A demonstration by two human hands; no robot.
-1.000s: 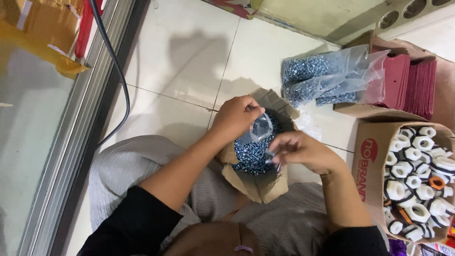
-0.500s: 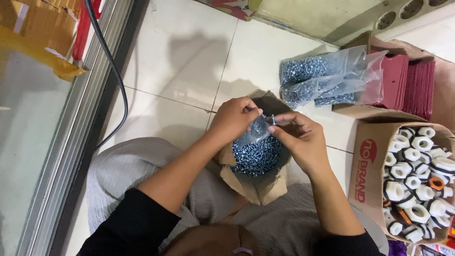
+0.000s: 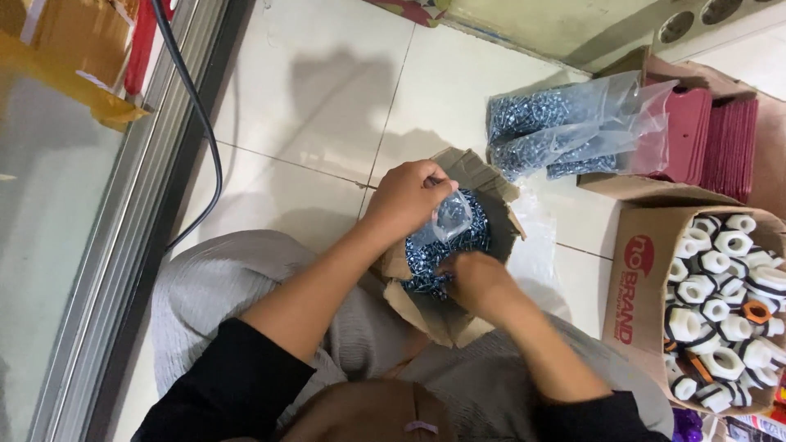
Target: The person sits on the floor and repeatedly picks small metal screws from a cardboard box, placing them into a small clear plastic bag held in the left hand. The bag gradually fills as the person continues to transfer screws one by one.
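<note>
My left hand (image 3: 407, 196) pinches the top of a small clear plastic bag (image 3: 442, 227) partly filled with small metal screws, holding it over an open brown cardboard box (image 3: 483, 176) full of the same screws (image 3: 475, 239). My right hand (image 3: 477, 283) is down inside the box, fingers curled into the loose screws just below the bag. Whether it holds any screws is hidden by the hand itself. The box sits on the tiled floor between my knees.
Several filled clear bags of screws (image 3: 557, 127) lie on the floor behind the box. A stack of dark red flat pieces (image 3: 720, 143) lies in a carton at right. A cardboard box of white plastic fittings (image 3: 725, 303) stands at right. A black cable (image 3: 196, 131) runs along a metal rail at left.
My right hand has dropped from the bag's mouth down into the screws in the box. My left hand still holds the bag in about the same place.
</note>
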